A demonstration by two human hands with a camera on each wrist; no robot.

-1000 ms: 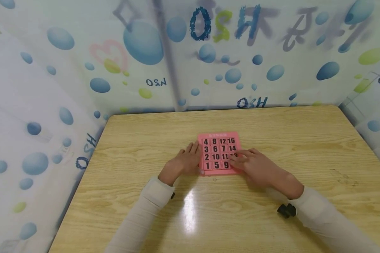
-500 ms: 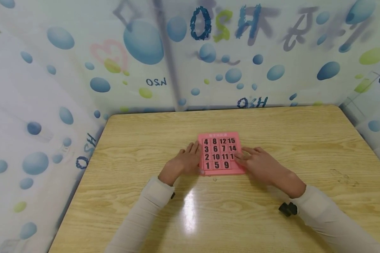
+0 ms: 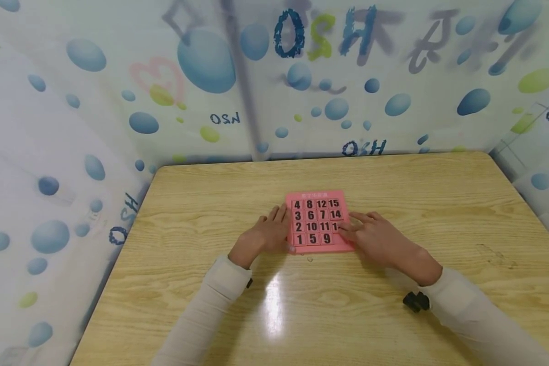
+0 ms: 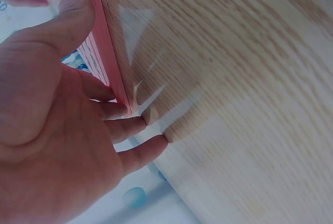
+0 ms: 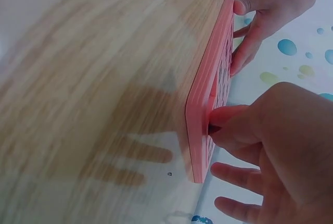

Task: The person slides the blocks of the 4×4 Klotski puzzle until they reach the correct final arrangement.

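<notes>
A pink number sliding puzzle [image 3: 320, 249] lies flat on the wooden table between both hands. Black numbers mark its tiles, and a gap shows at the bottom right corner, right of the 9. My left hand [image 3: 271, 234] rests along the puzzle's left side with fairly straight fingers. Its thumb touches the near left corner, as the left wrist view also shows. My right hand [image 3: 375, 239] reaches in from the right, fingertips on the tile [image 3: 334, 227] below the 14, partly covering its number. In the right wrist view, thumb and index tips meet beside the gap, other fingers spread.
The light wooden table [image 3: 201, 213] extends on all sides of the puzzle. Behind and to the left stands a pale curtain [image 3: 164, 91] with blue drops and lettering. A black device [image 3: 416, 302] sits beneath the right cuff.
Over the second, my right hand draws back slightly to the right, uncovering the gap at the bottom right and more of the right column. My left hand and the puzzle stay put.
</notes>
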